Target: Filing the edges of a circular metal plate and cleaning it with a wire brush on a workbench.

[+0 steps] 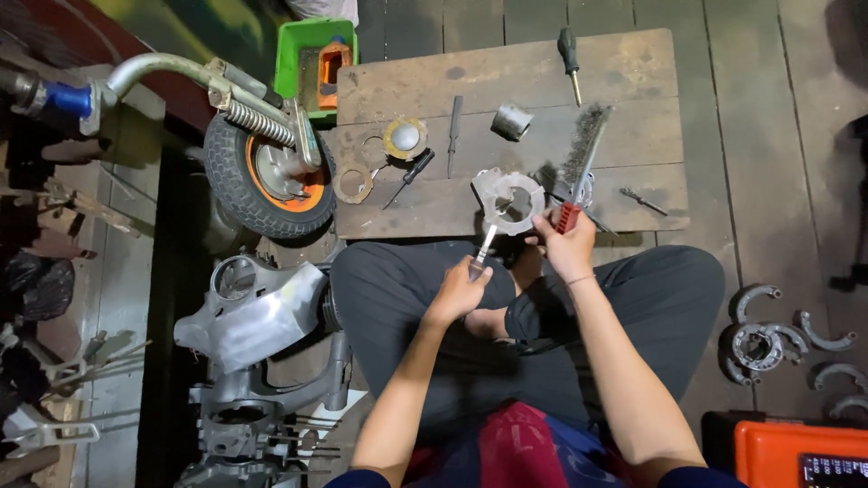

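Metal ring plate sitting at the near edge of the bench, just ahead of both hands. Right hand closer, grip pinching a red-handled wire brush with its long axis slanting up and away over the plate's right side. Left hand lower and left, grip pinching a thin metal tool angled up toward the plate. Screwdriver further left.

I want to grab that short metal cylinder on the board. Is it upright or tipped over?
Tipped over: the metal cylinder lies on its side on the wooden board, its open end facing sideways.
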